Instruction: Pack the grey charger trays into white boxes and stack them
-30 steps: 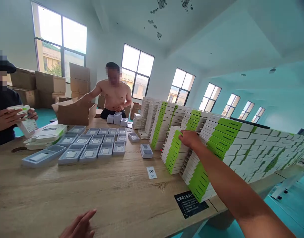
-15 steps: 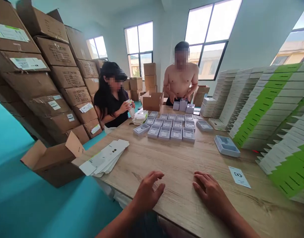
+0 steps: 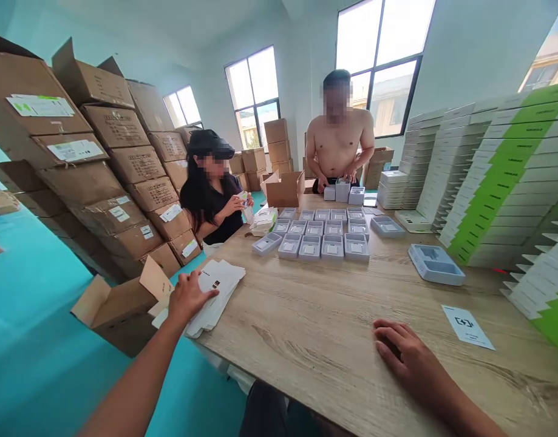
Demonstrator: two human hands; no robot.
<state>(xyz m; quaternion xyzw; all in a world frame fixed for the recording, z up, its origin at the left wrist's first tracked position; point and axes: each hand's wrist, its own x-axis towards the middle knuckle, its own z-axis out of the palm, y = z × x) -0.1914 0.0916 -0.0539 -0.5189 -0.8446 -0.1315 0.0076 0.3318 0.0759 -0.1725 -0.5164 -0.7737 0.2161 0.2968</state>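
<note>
My left hand [image 3: 189, 297] is over a stack of flat white printed carton sleeves [image 3: 221, 292] at the table's left edge. Its thumb and fingers are spread across the upper sleeves, and no sleeve is lifted. On the bare wood, my right hand [image 3: 404, 350] rests palm down, fingers loosely extended, holding nothing. To its right lies a white card [image 3: 467, 326] with a black battery symbol. Beyond that card sits a pale box tray [image 3: 436, 264] with moulded compartments. Several similar small open boxes [image 3: 332, 247] stand in rows in the middle of the table [image 3: 306, 309].
Tall stacks of white and green boxes [image 3: 501, 182] line the right side. Brown cartons [image 3: 137, 161] are piled at left, with an open carton [image 3: 119, 309] on the floor. Across the table, one person [image 3: 215, 194] handles a small box; another person [image 3: 339, 145] stands at several boxes.
My left hand has moved left from the bare tabletop onto the carton sleeves. My right hand stays resting on the table. The whole view has shifted slightly.
</note>
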